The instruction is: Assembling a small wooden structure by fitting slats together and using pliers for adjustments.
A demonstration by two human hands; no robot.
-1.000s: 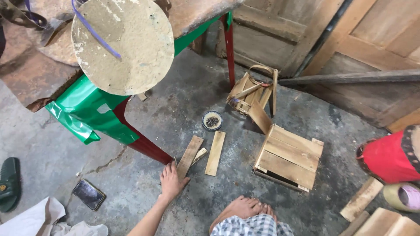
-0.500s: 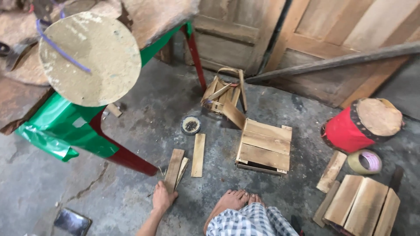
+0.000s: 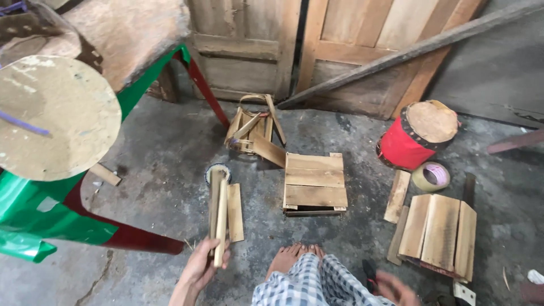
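Lying on the concrete floor [image 3: 158, 170] are a red drum-shaped container [image 3: 416, 136] with a pale round top, a roll of tape [image 3: 430, 176] just beside it, and a small round tin [image 3: 218, 169] partly covered by the sticks held above it; any labels on them are too small to make out. A pale round disc [image 3: 54, 116] hangs over the edge of a green-covered surface [image 3: 34, 215] with red legs.

The left hand [image 3: 207, 262] is clenched around the lower ends of two narrow wooden slats [image 3: 217, 212], which stand nearly upright and reach up over the tin. A third slat [image 3: 234, 212] lies flat on the floor just beside them. The right hand [image 3: 396, 289] is blurred at the bottom edge; whether it is spread or closed cannot be told, and it seems to hold nothing.

A small slatted wooden crate [image 3: 314, 184] sits near the bare foot [image 3: 292, 256], with a bent-strip wooden frame [image 3: 254, 130] behind it. A second panel of slats [image 3: 439, 232] lies to the right, partly cut off below. Checked cloth [image 3: 309, 286] covers the leg.
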